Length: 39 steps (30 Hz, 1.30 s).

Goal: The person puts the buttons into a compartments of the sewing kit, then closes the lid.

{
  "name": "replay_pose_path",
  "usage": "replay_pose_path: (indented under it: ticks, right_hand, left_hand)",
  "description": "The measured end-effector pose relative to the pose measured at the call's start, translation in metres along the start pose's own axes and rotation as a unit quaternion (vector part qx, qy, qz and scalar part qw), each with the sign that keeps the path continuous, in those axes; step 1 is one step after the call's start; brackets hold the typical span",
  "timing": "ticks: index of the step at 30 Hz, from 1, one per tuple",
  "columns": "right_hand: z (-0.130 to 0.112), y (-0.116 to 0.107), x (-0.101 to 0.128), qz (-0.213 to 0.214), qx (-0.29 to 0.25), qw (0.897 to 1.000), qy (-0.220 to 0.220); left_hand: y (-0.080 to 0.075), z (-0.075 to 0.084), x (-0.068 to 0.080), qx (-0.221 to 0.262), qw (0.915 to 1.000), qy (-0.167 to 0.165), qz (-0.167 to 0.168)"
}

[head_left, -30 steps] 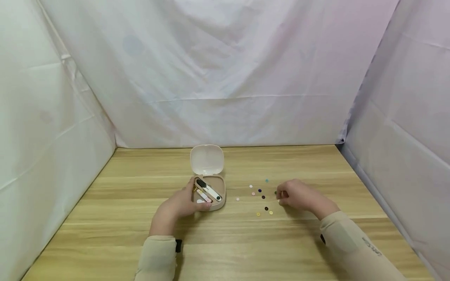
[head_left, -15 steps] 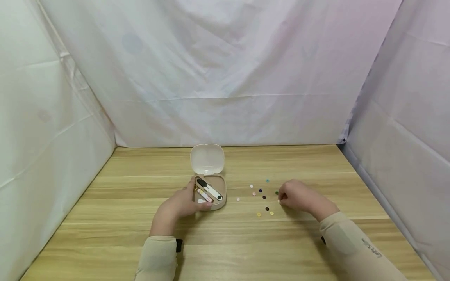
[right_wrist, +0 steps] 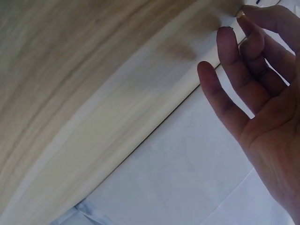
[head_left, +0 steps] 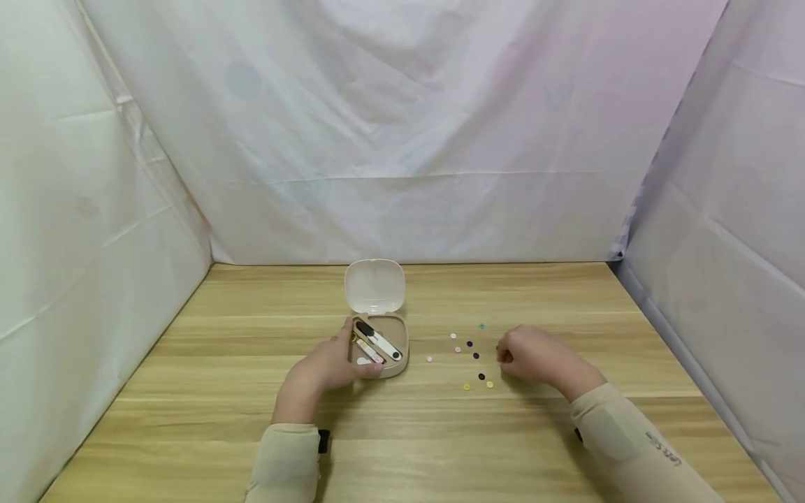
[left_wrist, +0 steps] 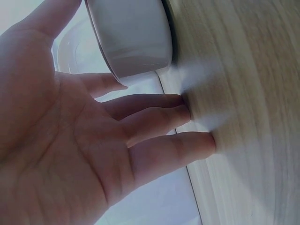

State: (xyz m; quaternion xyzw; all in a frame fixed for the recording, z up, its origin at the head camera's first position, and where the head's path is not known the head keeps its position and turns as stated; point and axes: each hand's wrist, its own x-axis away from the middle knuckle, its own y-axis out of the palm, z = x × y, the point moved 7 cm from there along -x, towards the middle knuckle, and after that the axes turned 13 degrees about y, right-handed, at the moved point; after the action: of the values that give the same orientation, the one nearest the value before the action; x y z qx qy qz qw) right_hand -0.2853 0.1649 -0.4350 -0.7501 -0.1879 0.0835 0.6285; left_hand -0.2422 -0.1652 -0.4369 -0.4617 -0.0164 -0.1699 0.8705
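Note:
The left hand (head_left: 332, 362) grips the near left corner of an open beige sewing box (head_left: 403, 356), thumb at the front and index finger at the side. In the left wrist view its other fingers (left_wrist: 173, 145) reach down to the table beside the box wall (left_wrist: 136, 37). Inside the box lie white thread snips (head_left: 382, 344) with a dark cover and a small tape-like strip (head_left: 370, 351). The right hand (head_left: 534, 355) is low over the table right of the scattered buttons. Its thumb and index fingertips pinch a small pale button (right_wrist: 240, 14), mostly hidden by the fingers.
Several small buttons lie between box and right hand, among them a blue one (head_left: 481, 325), a pink one (head_left: 458, 349), a black one (head_left: 481, 376) and a yellow one (head_left: 467, 386). The raised lid (head_left: 374, 286) stands behind the box. White cloth (head_left: 402, 209) hangs around the table.
The right fingertips have closed over the pale button, which showed beside them earlier. The green button is now almost hidden by that hand. The left hand stays on the box; the view has shifted slightly.

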Motion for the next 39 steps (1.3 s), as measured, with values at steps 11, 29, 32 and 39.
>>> replay_pose_path:
  ticks: [11, 29, 32, 39]
  right_hand:
    - [-0.011, -0.008, -0.005, 0.038, 0.024, 0.998, -0.039]
    - [-0.075, -0.023, -0.036, 0.037, 0.011, 0.995, -0.092]
    - [-0.088, -0.027, -0.041, 0.045, 0.004, 0.993, -0.109]
    - [-0.109, -0.033, -0.053, 0.039, -0.003, 0.994, -0.105]
  left_hand:
    - [0.000, 0.000, -0.001, 0.001, 1.0000, 0.000, 0.002]
    - [-0.009, -0.005, 0.002, 0.008, 0.9999, 0.007, 0.001]
    - [-0.011, -0.009, 0.003, -0.003, 0.9998, 0.017, 0.005]
    - [-0.009, -0.015, -0.006, 0.010, 0.9981, 0.061, -0.008]
